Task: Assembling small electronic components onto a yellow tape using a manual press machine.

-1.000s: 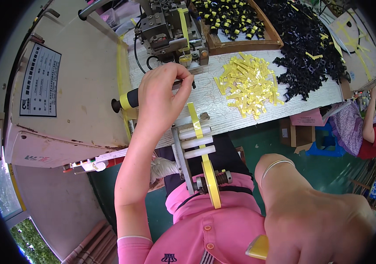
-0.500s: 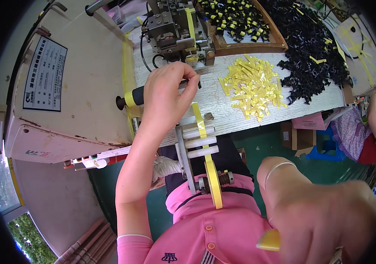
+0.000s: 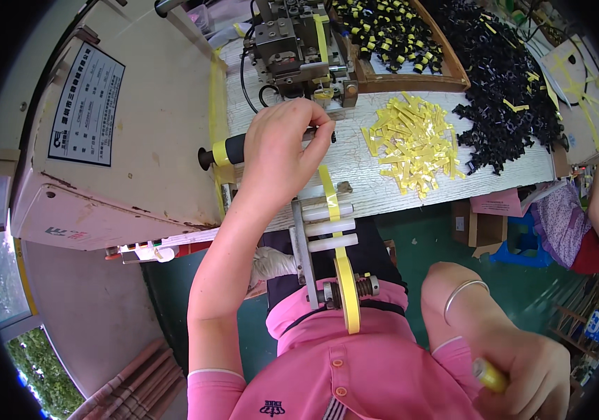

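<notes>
My left hand point(image 3: 284, 143) is over the front of the white worktop, below the metal press point(image 3: 289, 52). Its thumb and forefinger are pinched together, and a small black piece point(image 3: 332, 134) shows just beyond their tips. Beside the palm, a black cylinder point(image 3: 235, 149) with a yellow band sticks out to the left, partly covered by the hand. My right hand point(image 3: 527, 374) is low at the right, clear of the worktop. Its fingers are closed round a yellow handle-like thing point(image 3: 491, 376) with a rounded end; the rest is hidden.
Yellow tape point(image 3: 348, 294) runs from a reel past white rollers point(image 3: 331, 227) at the table edge. Yellow strips point(image 3: 418, 143) lie heaped beside black parts point(image 3: 510, 91). A wooden tray point(image 3: 411, 82) holds yellow-banded pieces. A beige machine cabinet point(image 3: 138, 119) stands left; another person point(image 3: 583, 217) is far right.
My right hand has moved lower and farther from the camera, still gripping the yellow thing. My left hand stays by the cylinder. The whole view has shifted slightly.
</notes>
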Demonstrator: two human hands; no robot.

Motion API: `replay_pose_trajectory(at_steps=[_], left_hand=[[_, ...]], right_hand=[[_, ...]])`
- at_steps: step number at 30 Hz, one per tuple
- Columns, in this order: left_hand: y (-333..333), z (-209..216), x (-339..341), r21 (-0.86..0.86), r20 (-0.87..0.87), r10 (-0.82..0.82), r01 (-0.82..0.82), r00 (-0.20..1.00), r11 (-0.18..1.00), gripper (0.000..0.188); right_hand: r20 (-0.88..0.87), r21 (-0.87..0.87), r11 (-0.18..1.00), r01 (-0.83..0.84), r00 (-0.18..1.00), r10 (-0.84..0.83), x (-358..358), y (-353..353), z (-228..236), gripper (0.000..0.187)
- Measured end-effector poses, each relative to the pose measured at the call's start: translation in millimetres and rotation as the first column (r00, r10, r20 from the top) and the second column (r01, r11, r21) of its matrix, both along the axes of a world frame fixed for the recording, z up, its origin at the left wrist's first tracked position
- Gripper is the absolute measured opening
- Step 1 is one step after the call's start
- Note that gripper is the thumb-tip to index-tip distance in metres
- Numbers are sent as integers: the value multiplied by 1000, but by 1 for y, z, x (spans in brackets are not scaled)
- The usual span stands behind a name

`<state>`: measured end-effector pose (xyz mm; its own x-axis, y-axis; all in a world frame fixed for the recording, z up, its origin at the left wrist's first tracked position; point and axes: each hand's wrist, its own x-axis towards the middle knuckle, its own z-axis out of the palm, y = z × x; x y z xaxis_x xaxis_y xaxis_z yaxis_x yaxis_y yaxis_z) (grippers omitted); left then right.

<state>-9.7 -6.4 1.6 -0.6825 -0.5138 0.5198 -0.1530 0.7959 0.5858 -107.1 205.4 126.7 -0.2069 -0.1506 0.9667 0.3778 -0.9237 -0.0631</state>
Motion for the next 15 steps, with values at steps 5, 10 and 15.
replay_pose_trajectory(at_steps=[5, 10, 15], left_hand=[[1, 2, 0, 4, -3, -2, 2, 1000, 1000, 12], [-1, -3, 1, 27, -37, -4, 5, 999, 1000, 12], [0, -2, 1, 46, -42, -4, 6, 999, 999, 12]], right_hand=[[-469, 715, 279, 642, 735, -490, -12, 29, -30, 10], [-654, 737, 21, 676, 720, -232, -27, -65, -126, 16], [-192, 976, -107, 187, 981, -39, -21, -69, -131, 26]])
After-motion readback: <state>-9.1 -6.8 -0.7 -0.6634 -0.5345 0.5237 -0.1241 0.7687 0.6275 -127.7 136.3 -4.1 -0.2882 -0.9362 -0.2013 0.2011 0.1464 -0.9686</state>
